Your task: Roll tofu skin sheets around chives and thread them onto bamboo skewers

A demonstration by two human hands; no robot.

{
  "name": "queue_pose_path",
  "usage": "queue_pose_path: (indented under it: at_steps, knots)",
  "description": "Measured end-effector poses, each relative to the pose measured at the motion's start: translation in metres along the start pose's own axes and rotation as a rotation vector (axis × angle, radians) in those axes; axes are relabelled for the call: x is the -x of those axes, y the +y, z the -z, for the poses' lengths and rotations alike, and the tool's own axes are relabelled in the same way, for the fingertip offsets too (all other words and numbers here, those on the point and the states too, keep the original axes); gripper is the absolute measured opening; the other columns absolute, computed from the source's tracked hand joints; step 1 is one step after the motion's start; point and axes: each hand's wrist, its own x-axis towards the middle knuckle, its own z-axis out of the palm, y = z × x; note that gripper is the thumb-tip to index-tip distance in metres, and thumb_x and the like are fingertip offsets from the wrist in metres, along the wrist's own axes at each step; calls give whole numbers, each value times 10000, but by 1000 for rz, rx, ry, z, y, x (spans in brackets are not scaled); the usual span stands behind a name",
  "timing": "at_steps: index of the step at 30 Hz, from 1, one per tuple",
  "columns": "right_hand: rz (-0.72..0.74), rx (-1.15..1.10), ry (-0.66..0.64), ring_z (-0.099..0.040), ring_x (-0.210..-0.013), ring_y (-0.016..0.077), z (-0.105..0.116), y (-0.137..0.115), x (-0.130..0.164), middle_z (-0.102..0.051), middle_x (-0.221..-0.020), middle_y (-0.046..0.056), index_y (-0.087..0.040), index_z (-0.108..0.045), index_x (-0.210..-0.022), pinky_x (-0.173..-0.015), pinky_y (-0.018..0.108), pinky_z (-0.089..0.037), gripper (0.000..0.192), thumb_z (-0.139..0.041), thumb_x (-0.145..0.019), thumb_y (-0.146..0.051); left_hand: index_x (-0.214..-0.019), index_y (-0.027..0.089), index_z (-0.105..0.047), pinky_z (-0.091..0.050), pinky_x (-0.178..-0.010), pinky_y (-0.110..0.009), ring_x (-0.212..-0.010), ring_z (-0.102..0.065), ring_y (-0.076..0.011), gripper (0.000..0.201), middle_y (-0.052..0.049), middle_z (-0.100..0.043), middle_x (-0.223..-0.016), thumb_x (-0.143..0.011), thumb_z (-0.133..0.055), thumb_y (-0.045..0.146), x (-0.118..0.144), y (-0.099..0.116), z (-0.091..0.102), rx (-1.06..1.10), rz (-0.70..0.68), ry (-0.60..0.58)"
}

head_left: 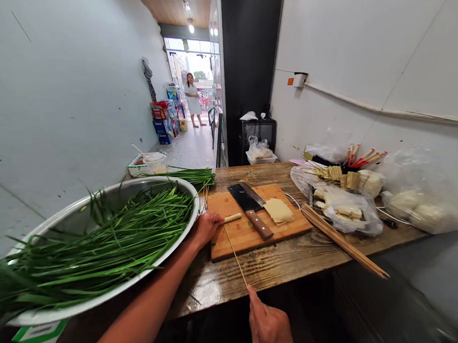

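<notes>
Bamboo is the main thing here: the right hand (271,327) pinches the near end of a thin bamboo skewer (236,256) between thumb and fingertips, fingers closed tight on it, and the stick points off toward 11 o'clock at the left hand (206,227). That left hand is curled shut around a small pale roll of tofu skin (232,218), with the end of the roll poking out at 3 o'clock from the fist, so the skewer tip lines up with it. Holding the roll steady right at the board's edge looks like a way to keep it from unrolling while the stick goes in, that's my read anyway.

Both sit at the 9 o'clock edge of a rectangular wooden cutting board (283,229). On the board lies a broad dark cleaver with a brown wooden handle (250,206), blade turned away from the hands, and at 3 o'clock of it a flat stack of pale yellow tofu sheets (278,210).

At 9 o'clock of the board there's a big round metal basin (69,213) heaped with long green garlic chives (104,246), with another bunch behind it. At 3 o'clock, a long bundle of spare bamboo skewers (343,241) lies within easy reach on the worn wooden table (246,276), beside clear plastic bags of white tofu pieces (346,210).

Far down the corridor at 12 o'clock stands a person in a pale dress (193,101), well apart from all this.
</notes>
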Motion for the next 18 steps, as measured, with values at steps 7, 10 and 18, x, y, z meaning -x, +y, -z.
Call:
queue_pose_path:
  at_steps: [7,10,18]
  knots:
    - [-4,3,3,-562,-433,120,-3,0,1,-614,-597,31,-17,-195,-1393,-424,201,-421,524,-285,-883,-94,-688,169,-714,-477,-708,-247,-703,-631,-143,123,-35,-709,-726,-722,-612,110,0,-1,0,-25,-4,-7]
    - [-7,19,1,-559,-429,120,-5,0,1,-615,-595,28,-15,-203,-1387,-422,206,-419,521,-289,-877,-85,-692,177,-714,-475,-724,-263,-713,-632,-148,139,-36,-711,-739,-729,-597,113,0,0,1,-22,-3,-5]
    - [-31,48,-6,-557,-414,121,-6,-7,-7,-620,-573,53,23,-461,-1206,-411,210,-417,404,-260,-878,-97,-662,188,-715,-480,-723,-273,-727,-640,-161,156,-37,-715,-740,-723,-586,126,0,1,2,-20,-1,-1]
